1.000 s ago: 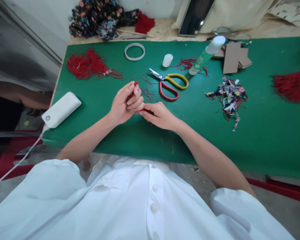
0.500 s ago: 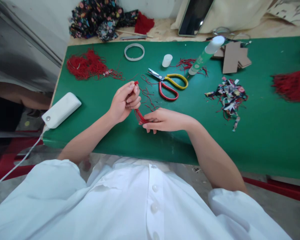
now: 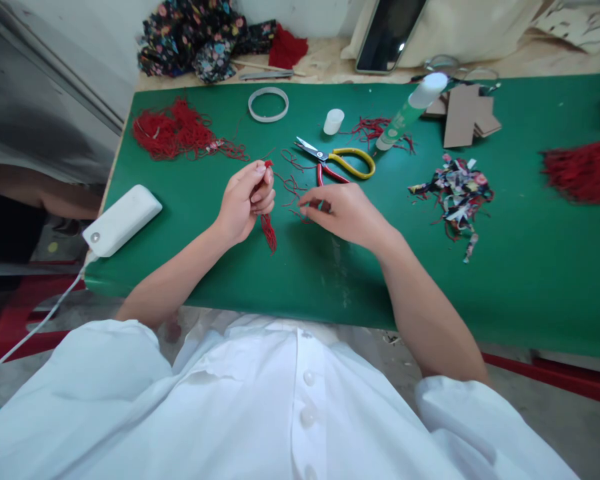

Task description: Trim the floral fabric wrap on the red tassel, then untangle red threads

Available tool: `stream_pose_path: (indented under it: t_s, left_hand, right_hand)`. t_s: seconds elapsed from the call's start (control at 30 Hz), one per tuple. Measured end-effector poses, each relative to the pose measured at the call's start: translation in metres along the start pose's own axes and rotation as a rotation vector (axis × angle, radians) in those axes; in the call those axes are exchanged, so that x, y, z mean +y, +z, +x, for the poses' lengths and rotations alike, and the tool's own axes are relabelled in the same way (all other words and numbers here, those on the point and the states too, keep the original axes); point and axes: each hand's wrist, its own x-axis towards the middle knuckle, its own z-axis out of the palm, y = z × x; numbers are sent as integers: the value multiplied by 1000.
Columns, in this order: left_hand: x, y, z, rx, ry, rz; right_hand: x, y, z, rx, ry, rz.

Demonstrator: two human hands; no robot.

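Observation:
Closed around a red thread tassel, my left hand is at the middle of the table. The tassel's strands hang loose below the fist and its red tip shows above the thumb. My right hand is away from the tassel, its fingers bent and slightly apart with nothing seen between them. It covers part of the red handle of the scissors, whose other handle is yellow. Loose red thread scraps lie between the two hands, close to the right fingertips.
Red yarn lies at left above a white power bank. Behind are a tape ring, a white cap and an upright glue bottle. Fabric scraps, cardboard pieces and a red thread bundle occupy the right.
My right hand has let go of the tassel's strands and moved up and right, over the scissors' red handle. The strands now hang down from my left hand, which has barely moved.

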Motion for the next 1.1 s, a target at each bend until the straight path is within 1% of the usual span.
stream_pose_path:
  t_s: [0.07, 0.13, 0.23, 0.33, 0.47, 0.53, 0.6, 0.7, 0.83, 0.97, 1.1]
  left_hand:
    - [-1, 0, 0, -6, 1, -3]
    - [-2, 0, -1, -20, 4, -15]
    - [-3, 0, -1, -48, 10, -24]
    - [-5, 0, -1, -72, 26, -6]
    - [-5, -1, 0, -78, 29, 10]
    - [-5, -1, 0, -83, 30, 1]
    - [-4, 0, -1, -77, 22, -5]
    - [-3, 1, -1, -49, -4, -4]
    - [-3, 1, -1, -50, -7, 4]
    - [-4, -1, -1, -99, 32, 11]
    - [-5, 0, -1, -94, 23, 39]
  right_hand:
    - [5, 13, 4, 133, -10, -91]
    - [9, 25, 7, 188, -34, -154]
    - [11, 39, 10, 172, -70, -247]
    - [10, 48, 12, 153, -105, -302]
    - [11, 54, 15, 125, -134, -403]
    - [12, 52, 16, 136, -135, -400]
    - [13, 45, 16, 187, -130, -342]
    - [13, 28, 13, 293, -116, -194]
    - [12, 4, 7, 385, -72, 108]
    - [8, -8, 2, 381, -79, 413]
    - [-1, -9, -1, 382, -52, 584]
